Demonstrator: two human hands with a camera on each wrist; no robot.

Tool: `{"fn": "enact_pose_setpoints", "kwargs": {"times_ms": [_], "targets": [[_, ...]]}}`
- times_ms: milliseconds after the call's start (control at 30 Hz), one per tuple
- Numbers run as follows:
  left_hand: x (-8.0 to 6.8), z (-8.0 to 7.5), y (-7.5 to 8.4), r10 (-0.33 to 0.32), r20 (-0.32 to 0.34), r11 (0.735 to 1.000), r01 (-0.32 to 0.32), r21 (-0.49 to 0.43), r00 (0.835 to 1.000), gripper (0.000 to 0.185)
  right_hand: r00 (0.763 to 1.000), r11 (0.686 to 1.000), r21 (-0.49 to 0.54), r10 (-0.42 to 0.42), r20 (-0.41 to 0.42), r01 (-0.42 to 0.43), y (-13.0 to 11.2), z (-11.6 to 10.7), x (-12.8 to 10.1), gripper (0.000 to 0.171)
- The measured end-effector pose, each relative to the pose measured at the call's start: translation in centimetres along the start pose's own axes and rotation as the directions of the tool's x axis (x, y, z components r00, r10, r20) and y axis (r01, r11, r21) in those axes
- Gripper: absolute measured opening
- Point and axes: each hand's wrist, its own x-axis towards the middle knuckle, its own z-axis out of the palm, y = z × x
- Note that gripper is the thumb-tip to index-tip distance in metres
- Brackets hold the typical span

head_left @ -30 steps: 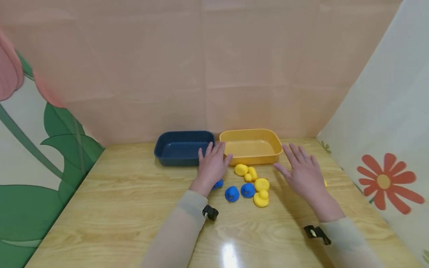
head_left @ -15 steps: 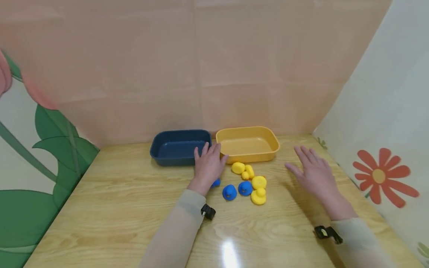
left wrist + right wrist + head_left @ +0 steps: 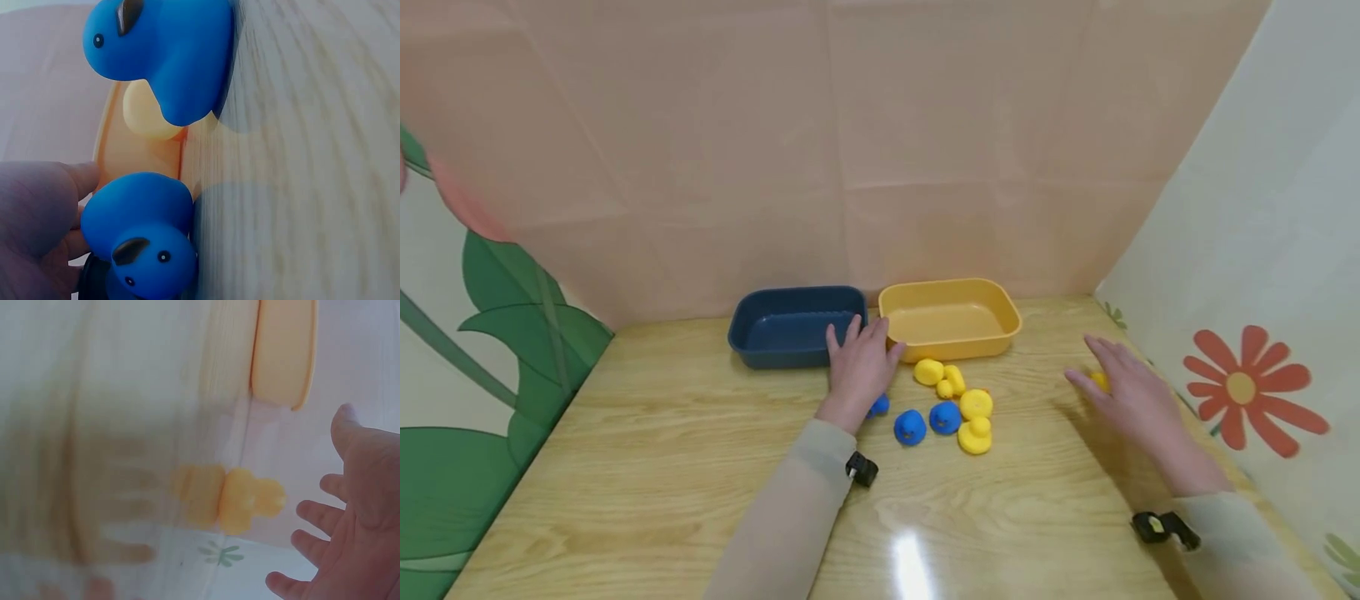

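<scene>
My left hand [image 3: 859,371] reaches toward the gap between the two trays, fingers extended. Beside its palm, in the left wrist view, lies a blue rubber duck [image 3: 140,206]; in the head view the hand partly covers that duck. Another blue duck [image 3: 178,56] stands upright on the table closer to that camera. Over on the right, my right hand [image 3: 1138,400] hovers above the table with spread fingers. A lone yellow rubber duck [image 3: 240,500] sits apart from it in the right wrist view, and the head view shows only part of it past the hand.
A dark blue tray [image 3: 745,354] and a yellow tray [image 3: 955,348] stand side by side at the back wall. Before them several yellow ducks [image 3: 975,437] and two blue ducks [image 3: 910,427] cluster on the wooden table [image 3: 662,467]. A flowered cloth [image 3: 1240,233] borders the right side.
My right hand has moved right, uncovering part of the lone yellow duck on its left side. The left hand stays by its blue duck, and the head view has shifted slightly.
</scene>
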Motion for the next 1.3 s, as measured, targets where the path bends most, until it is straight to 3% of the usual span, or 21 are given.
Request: {"fn": "enact_pose_setpoints", "kwargs": {"times_ms": [667,867,1300], "targets": [[-0.1,-0.3,-0.2,0.032,-0.002,0.999,-0.032,0.030,0.999,0.060,0.983,0.989,0.120,0.068,0.169,-0.089,2.5,-0.1,-1.1,0.086],[0.0,-0.2,-0.1,0.084,-0.020,0.996,-0.084,0.044,0.996,0.058,0.974,0.977,0.157,0.110,0.200,-0.143,3.3,0.3,-0.9,0.080],[0.3,0.3,0.2,0.110,-0.015,0.994,-0.110,0.000,0.994,0.058,0.957,0.973,0.104,0.180,0.227,-0.208,3.4,0.8,-0.3,0.070]]}}
